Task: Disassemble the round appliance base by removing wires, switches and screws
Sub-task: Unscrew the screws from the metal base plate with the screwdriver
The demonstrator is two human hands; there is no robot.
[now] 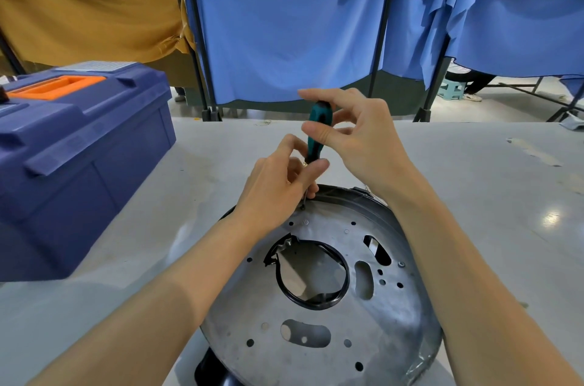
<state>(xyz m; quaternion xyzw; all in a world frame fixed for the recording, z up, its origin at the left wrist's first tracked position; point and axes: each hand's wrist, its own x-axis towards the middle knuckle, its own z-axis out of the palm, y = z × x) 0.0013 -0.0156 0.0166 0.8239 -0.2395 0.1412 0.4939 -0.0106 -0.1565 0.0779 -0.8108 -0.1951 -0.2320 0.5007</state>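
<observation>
Directly below the right hand's (357,139) grip, the teal-and-black-handled screwdriver (319,120) stands almost upright. Its tip is planted at the far rim of the round grey metal appliance base (379,322). That grip is narrow: thumb and fingertips pinch the top of the handle, a hold suited to twirling it rather than forcing it.

Under that grip the left hand (278,183) closes its fingers round the lower handle and shaft. It probably does so to keep the tip seated and stop it skating across the plate. What the tip sits in is too small to make out, though a screw is the likely target.

Nearer the person than both grips, the base lies flat on the pale grey worktop (489,196), underside up, so its holes and fasteners face the tool. A black rubber ring (316,306) lines its central opening. A small silver screw (401,264) shows to the right of and below the grips, so unscrewing seems far from finished.

Well to the left of the grips sits a closed blue plastic toolbox with an orange handle (79,164), within reach for tools or loose parts.
</observation>
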